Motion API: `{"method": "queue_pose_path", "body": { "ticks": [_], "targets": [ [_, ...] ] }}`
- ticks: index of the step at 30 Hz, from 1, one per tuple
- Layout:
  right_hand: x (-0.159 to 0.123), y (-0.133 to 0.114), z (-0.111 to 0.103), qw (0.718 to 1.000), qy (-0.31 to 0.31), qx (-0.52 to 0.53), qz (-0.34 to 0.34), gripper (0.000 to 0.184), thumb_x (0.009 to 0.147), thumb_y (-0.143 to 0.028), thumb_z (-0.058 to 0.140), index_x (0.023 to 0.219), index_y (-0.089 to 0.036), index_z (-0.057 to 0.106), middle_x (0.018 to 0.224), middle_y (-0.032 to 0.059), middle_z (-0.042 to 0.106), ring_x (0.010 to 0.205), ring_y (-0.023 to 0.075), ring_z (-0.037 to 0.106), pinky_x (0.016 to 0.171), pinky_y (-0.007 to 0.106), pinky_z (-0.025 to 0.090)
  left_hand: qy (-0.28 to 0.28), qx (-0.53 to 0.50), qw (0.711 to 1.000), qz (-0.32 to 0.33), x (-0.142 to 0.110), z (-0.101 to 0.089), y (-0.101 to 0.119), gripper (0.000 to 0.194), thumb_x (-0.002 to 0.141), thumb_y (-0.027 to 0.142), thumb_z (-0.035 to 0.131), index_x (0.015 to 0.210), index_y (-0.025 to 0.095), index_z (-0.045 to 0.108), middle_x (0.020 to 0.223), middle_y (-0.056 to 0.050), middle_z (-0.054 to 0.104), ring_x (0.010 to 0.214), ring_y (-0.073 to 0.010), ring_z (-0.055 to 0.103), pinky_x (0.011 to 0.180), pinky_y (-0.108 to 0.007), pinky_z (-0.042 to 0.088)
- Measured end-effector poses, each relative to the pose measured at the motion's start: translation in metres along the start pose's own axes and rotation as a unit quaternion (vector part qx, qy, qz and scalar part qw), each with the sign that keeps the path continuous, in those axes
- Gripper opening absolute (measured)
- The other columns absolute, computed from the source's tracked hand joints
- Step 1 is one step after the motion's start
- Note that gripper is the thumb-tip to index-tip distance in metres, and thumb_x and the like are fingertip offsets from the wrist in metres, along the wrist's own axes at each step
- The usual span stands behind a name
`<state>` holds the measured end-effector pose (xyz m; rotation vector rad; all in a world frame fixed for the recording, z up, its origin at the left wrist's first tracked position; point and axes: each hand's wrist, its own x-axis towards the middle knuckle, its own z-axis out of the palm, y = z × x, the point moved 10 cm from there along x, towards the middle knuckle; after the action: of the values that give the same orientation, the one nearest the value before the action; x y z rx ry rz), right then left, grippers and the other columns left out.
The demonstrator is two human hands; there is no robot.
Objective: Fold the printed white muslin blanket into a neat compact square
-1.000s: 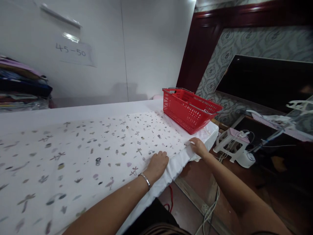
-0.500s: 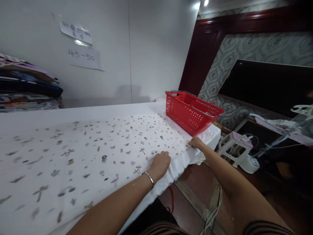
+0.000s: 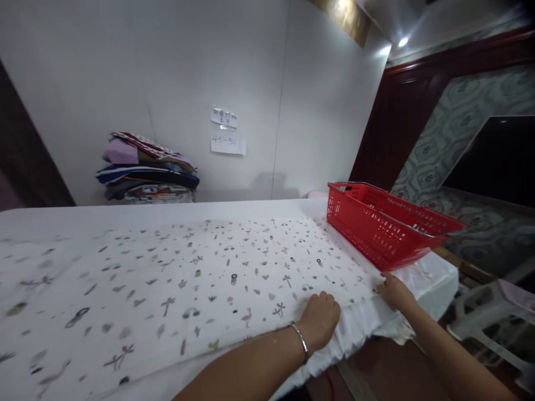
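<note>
A white cloth (image 3: pixel 234 262) printed with small palm trees, flamingos and rainbows lies spread along a white-covered table. My left hand (image 3: pixel 321 318), with a silver bracelet at the wrist, is closed at the cloth's near edge; its fingertips are hidden against the fabric. Farther right, my right hand (image 3: pixel 395 291) pinches the near right corner of the same cloth. Just beyond that hand stands a red plastic basket (image 3: pixel 376 228) with metal handles, close to the cloth's right end.
A pile of folded fabrics (image 3: pixel 150 167) sits at the back left against the grey wall. Two paper notes (image 3: pixel 228 143) are stuck there. A white plastic stool (image 3: pixel 489 312) stands beyond the table's right end, below a dark screen (image 3: pixel 497 161).
My view has swung left, so the fabric pile shows more fully and everything sits farther right in the picture. Both hands stay at the same places on the cloth's edge.
</note>
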<state>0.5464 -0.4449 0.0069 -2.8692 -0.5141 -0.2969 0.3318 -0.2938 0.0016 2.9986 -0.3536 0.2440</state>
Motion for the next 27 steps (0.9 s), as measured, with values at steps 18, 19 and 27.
{"method": "queue_pose_path", "body": {
  "ticks": [18,19,27],
  "targets": [
    [-0.055,-0.147,0.079,0.955,-0.121,0.028,-0.270,0.057,0.088,-0.053,0.029,0.136,-0.025,0.043,0.148,0.0052,0.028,0.137,0.0254,0.020,0.109,0.051,0.022,0.067,0.032,0.997,-0.020,-0.052,-0.017,-0.011,0.012,0.076,0.016,0.053,0.087,0.012,0.054,0.088,-0.009,0.058,0.083,-0.0222,0.050,0.065,-0.036,0.038],
    [-0.053,-0.144,0.081,0.955,-0.122,0.026,-0.268,0.058,0.087,-0.053,0.030,0.136,-0.025,0.043,0.148,0.0051,0.028,0.137,0.0259,0.020,0.108,0.051,0.022,0.067,0.039,0.997,-0.025,-0.056,-0.018,-0.013,0.013,0.076,0.017,0.054,0.087,0.011,0.054,0.088,-0.009,0.058,0.083,-0.0220,0.050,0.065,-0.036,0.038],
    [-0.062,-0.202,0.066,0.932,-0.099,0.049,-0.344,0.057,0.088,-0.050,0.027,0.136,-0.026,0.043,0.147,0.0052,0.029,0.136,0.0269,0.022,0.106,0.055,0.026,0.079,0.056,0.995,-0.034,-0.070,-0.019,-0.016,0.009,0.076,0.020,0.055,0.081,0.013,0.054,0.086,-0.007,0.057,0.079,-0.0212,0.050,0.062,-0.034,0.036]
  ]
}}
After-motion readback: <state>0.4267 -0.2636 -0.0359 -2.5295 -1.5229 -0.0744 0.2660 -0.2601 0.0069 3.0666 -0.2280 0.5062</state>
